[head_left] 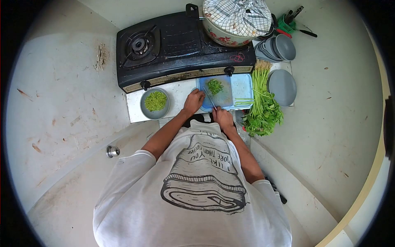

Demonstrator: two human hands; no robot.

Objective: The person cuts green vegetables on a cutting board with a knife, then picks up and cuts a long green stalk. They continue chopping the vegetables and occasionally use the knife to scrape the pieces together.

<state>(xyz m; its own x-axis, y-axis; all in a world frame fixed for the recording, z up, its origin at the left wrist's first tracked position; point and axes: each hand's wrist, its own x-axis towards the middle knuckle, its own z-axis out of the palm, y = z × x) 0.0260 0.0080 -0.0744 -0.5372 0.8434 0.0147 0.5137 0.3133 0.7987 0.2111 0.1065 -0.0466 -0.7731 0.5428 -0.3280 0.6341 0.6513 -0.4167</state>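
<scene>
My right hand (223,118) grips a knife (209,97), its blade pointing away over the blue cutting board (227,101). Finely chopped green herbs (214,86) lie in a small heap just beyond the blade. My left hand (194,102) rests at the board's left edge with its fingers curled together; whatever they may hold is hidden. A few cut green stems (243,101) lie on the right part of the board. Left of my left hand, a grey bowl (142,108) contains chopped light-green pieces (155,101).
A black gas stove (177,45) stands behind the board, bearing a cloth-covered pot (226,38). On the right are a large bunch of leafy green stalks (263,99), a grey plate (282,87), stacked grey bowls (284,47) and a green utensil basket (286,25).
</scene>
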